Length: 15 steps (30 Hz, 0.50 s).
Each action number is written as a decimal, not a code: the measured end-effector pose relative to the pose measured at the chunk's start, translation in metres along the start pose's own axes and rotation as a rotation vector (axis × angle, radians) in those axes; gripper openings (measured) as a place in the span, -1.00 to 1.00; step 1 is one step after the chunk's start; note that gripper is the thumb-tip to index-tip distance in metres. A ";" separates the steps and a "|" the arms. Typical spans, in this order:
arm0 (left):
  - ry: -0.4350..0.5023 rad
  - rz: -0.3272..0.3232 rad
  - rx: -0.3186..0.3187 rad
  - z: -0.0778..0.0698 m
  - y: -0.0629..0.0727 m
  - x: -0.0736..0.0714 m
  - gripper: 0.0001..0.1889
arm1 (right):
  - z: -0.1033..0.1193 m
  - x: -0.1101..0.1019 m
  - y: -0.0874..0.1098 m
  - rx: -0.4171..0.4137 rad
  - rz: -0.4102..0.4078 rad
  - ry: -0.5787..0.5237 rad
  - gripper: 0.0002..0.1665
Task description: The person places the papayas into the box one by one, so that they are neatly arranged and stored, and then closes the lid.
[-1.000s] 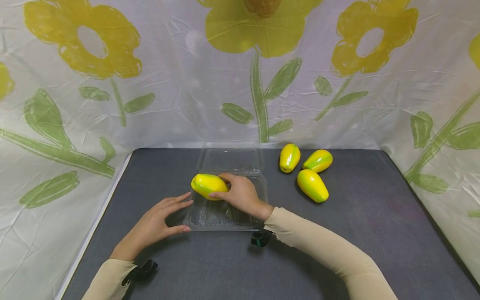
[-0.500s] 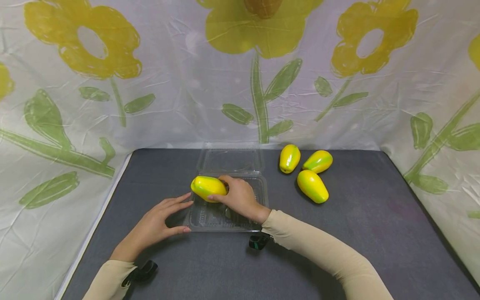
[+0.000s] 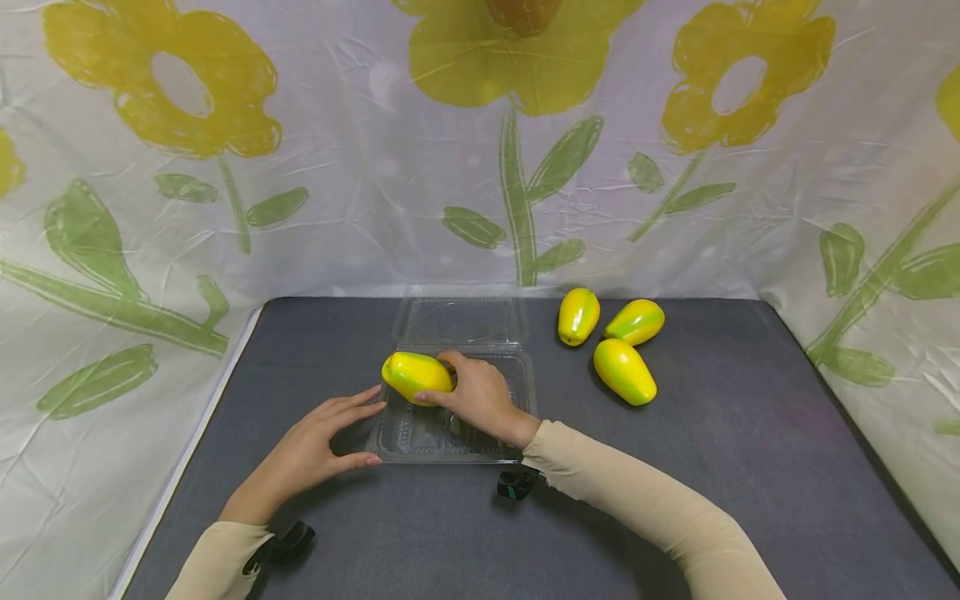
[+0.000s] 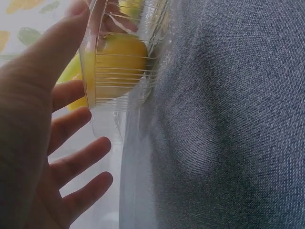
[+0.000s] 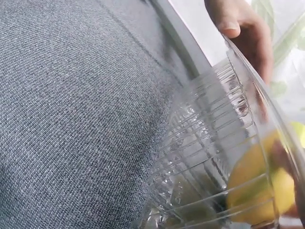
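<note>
A clear plastic clamshell box (image 3: 450, 454) lies open on the grey table, its lid (image 3: 460, 321) folded back. My right hand (image 3: 450, 379) grips a yellow-green fruit (image 3: 415, 373) over the box's back left corner. In the right wrist view the fruit (image 5: 257, 191) shows through the ribbed box wall (image 5: 214, 157). My left hand (image 3: 363, 425) lies beside the box's left edge with straight fingers, its thumb touching the front left corner. The left wrist view shows that hand (image 4: 47, 143) spread next to the box wall (image 4: 119, 100), with the fruit (image 4: 119, 62) behind it.
Three more yellow-green fruits (image 3: 578, 316) (image 3: 635, 322) (image 3: 624, 372) lie together on the table, right of the box. A flower-print sheet (image 3: 300, 208) hangs behind and at both sides. The table's left edge (image 3: 195, 450) runs close to my left arm.
My right hand and forearm have edged slightly left with the fruit still in its grip. The left hand and the box have not moved.
</note>
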<state>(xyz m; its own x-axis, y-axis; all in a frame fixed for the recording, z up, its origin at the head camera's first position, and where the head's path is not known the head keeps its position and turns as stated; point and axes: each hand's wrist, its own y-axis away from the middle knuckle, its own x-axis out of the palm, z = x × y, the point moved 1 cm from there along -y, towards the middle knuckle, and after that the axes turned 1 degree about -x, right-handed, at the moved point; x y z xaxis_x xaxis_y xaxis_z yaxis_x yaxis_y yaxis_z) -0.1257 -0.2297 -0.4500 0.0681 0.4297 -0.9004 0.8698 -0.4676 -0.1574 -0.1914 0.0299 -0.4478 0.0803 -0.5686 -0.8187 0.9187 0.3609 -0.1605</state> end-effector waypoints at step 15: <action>-0.002 0.011 -0.019 0.000 0.001 0.001 -0.17 | -0.001 -0.001 0.001 -0.006 0.011 -0.013 -0.16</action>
<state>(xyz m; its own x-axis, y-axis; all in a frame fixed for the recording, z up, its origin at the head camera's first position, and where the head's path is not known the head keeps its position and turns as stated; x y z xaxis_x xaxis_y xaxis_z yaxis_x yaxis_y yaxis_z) -0.1247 -0.2298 -0.4508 0.0770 0.4227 -0.9030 0.8781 -0.4578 -0.1394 -0.1907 0.0315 -0.4480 0.0950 -0.5740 -0.8133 0.9154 0.3714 -0.1552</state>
